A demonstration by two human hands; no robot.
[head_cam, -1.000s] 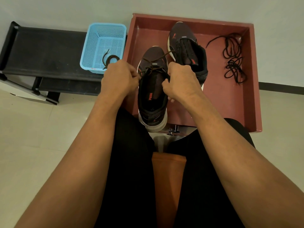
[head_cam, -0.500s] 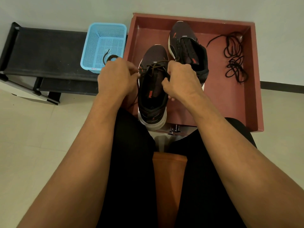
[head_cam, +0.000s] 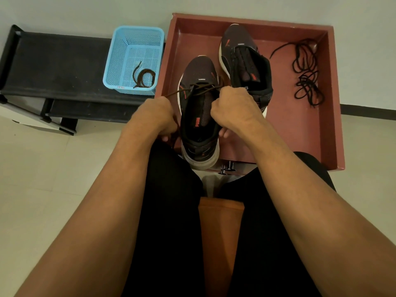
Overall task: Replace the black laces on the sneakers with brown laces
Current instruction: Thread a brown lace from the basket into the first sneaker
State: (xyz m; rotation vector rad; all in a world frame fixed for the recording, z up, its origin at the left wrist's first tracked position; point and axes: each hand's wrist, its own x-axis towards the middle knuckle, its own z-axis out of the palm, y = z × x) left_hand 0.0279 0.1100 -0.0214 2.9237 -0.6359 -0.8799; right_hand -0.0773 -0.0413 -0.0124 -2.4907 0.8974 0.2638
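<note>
Gripping ends of thin brown lace [head_cam: 202, 90], curled left hand [head_cam: 154, 116] & right hand [head_cam: 235, 109] may pull unevenly, leaving one end short on dark mesh sneaker [head_cam: 198, 70] at front of red-brown tray [head_cam: 335, 103].

Inside the red tray [head_cam: 332, 99], bare floor lies open between the far sneaker [head_cam: 246, 61] and the black laces [head_cam: 306, 81] by its right wall. At its front left, the left hand [head_cam: 154, 116] and right hand [head_cam: 235, 110] flank the near sneaker [head_cam: 199, 69], holding a brown lace [head_cam: 203, 87] taut across it. A blue basket [head_cam: 116, 61] crowds the tray's left wall.
</note>
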